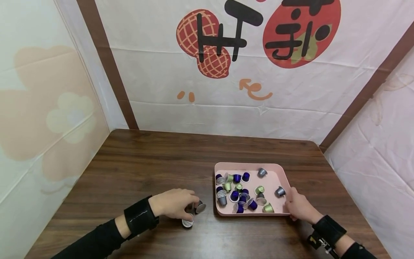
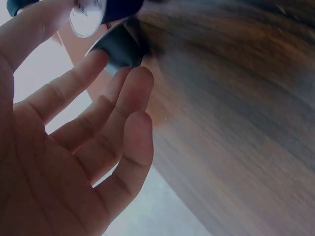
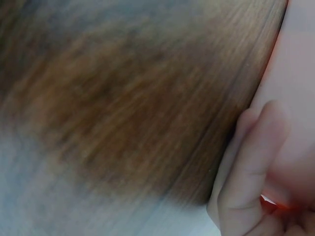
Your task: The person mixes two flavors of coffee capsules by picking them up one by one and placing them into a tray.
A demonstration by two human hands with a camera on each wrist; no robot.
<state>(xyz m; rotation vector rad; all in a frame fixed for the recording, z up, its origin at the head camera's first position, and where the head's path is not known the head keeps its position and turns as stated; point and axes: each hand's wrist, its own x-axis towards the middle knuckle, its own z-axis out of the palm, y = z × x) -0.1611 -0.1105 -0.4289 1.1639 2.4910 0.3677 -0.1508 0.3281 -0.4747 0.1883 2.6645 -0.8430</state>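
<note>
My left hand is low over the table, left of the tray, at a few coffee capsules. Its thumb tip is beside a capsule with a silver lid, and its index fingertip overlaps a dark capsule; the other fingers are loosely bent. In the head view, one capsule lies on its side past the fingertips and another capsule sits under the thumb. With my right hand I grip the pink tray by its right front edge, fingers bent around the rim.
Inside the tray are several blue, green and grey capsules, mostly crowded to the left and front; a grey capsule lies at the back right and another grey capsule near the right wall. Printed cloth hangs behind the wooden table.
</note>
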